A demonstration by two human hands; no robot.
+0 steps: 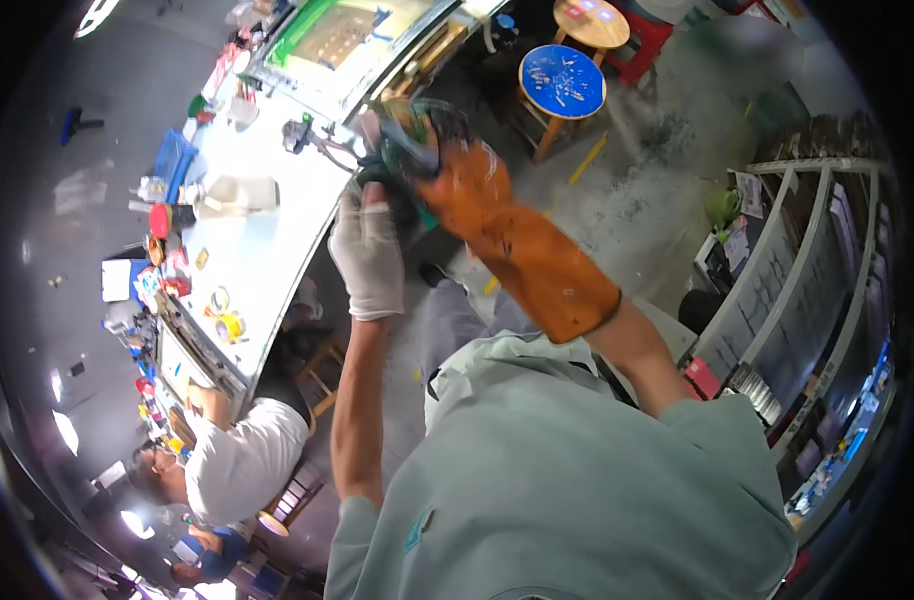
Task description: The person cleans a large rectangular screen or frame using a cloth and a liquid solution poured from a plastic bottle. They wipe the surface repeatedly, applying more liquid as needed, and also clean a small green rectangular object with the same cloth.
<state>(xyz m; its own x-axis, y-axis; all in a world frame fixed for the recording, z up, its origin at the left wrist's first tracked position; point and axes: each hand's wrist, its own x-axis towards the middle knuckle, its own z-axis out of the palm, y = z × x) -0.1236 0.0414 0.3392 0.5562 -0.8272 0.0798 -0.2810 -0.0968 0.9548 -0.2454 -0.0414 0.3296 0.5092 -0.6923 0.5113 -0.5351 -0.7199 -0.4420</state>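
Bright white tabletop [262,260] runs along the left, yellow rolls [235,328] lying on it. Just off its right edge, a dark green thing [405,205] shows blurred between the white-gloved left hand [369,255] and orange-gloved right hand [467,170], perhaps so both can reach it; I can't tell whether either grips. Grey floor [617,175] near the blue-topped stool [563,80] seems to give elbow room.

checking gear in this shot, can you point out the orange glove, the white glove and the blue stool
Orange glove [532,258]: head view, on its long cuff.
White glove [367,258]: head view, on its middle, between fingers and cuff.
Blue stool [562,82]: head view, on its round seat.
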